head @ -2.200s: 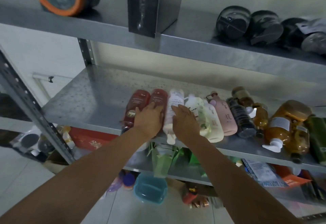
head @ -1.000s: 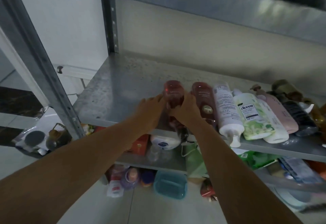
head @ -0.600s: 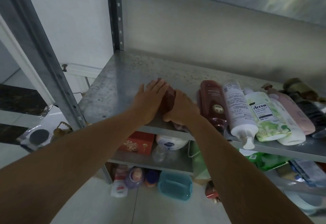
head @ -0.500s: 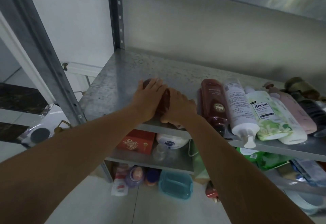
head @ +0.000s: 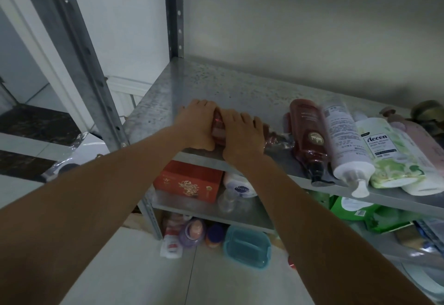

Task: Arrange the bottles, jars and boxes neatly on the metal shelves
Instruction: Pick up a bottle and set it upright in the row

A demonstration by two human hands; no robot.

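- Metal shelf, middle tier: I am treating its bare left stretch as the placing zone and staying back from the front lip.
- Maroon bottle, lying flat against a white pump bottle: I am taking it as the line to match, with the pump end forward.
- Left hand: its fingers are curling over the red bottle, grasping it.
- Right hand: it is wrapping over the same bottle, also grasping it.
- Red bottle: it is lying near the front-left edge, apart from the row. I am judging that it needs turning parallel and sliding gently, as it may roll.
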